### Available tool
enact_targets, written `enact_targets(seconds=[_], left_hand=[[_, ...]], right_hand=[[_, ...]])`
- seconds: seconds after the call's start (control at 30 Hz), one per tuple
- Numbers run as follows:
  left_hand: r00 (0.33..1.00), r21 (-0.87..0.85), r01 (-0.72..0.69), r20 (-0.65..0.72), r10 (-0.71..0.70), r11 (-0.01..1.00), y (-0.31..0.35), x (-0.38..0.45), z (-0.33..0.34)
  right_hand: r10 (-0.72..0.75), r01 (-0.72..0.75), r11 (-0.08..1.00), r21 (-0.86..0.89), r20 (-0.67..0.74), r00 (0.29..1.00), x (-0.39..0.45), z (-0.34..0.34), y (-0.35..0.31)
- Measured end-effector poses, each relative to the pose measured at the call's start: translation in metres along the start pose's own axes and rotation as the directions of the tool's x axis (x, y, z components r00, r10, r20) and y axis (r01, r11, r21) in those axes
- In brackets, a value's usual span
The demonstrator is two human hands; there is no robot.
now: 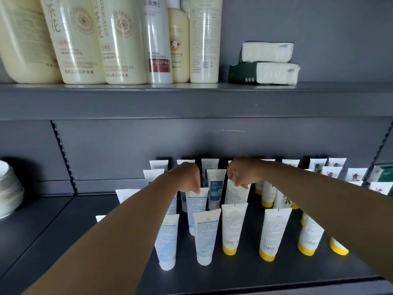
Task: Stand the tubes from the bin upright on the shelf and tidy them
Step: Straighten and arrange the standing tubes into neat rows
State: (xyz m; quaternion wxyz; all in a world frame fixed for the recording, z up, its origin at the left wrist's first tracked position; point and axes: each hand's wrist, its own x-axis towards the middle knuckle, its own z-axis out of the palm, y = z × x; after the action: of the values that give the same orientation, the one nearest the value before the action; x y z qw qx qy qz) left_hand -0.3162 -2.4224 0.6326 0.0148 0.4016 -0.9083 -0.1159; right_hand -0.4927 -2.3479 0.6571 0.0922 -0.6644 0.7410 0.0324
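Several white tubes stand cap-down in rows on the dark grey shelf (pixel 63 226). My left hand (pixel 187 177) pinches the top edge of a blue-printed tube (pixel 196 207) in the second row. My right hand (pixel 244 172) pinches the top of a white tube (pixel 235 193) just to the right of it. In the front row stand two blue-printed tubes (pixel 205 237) and yellow-capped tubes (pixel 274 233). More tubes with red characters (pixel 331 173) stand at the back right. No bin is in view.
The shelf above carries large cream bottles (pixel 119 39) and two stacked tissue packs (pixel 265 62). A stack of white bowls (pixel 8 188) sits at the far left. The shelf's front lip (pixel 276 284) runs along the bottom.
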Motion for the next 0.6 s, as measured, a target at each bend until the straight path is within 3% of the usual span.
enact_targets(seconds=[0.27, 0.43, 0.53, 0.6], left_hand=[[0.999, 0.03, -0.001, -0.052, 0.003, 1.0, 0.0, 0.002, 0.006], [0.999, 0.01, 0.012, -0.043, -0.012, 1.0, -0.002, 0.003, 0.007], [0.999, 0.008, 0.021, -0.043, -0.021, 1.0, -0.002, 0.004, 0.008], [0.999, 0.015, 0.019, -0.047, -0.018, 1.0, -0.002, 0.004, 0.008]], right_hand=[[0.067, -0.067, 0.998, 0.001, 0.029, 0.997, -0.002, -0.001, -0.004], [0.257, -0.27, 0.962, 0.04, 0.194, 0.947, 0.016, -0.002, -0.002], [0.273, -0.284, 0.959, 0.004, 0.255, 0.927, 0.02, -0.001, 0.003], [0.279, -0.289, 0.957, 0.025, 0.192, 0.941, 0.02, -0.002, 0.005]])
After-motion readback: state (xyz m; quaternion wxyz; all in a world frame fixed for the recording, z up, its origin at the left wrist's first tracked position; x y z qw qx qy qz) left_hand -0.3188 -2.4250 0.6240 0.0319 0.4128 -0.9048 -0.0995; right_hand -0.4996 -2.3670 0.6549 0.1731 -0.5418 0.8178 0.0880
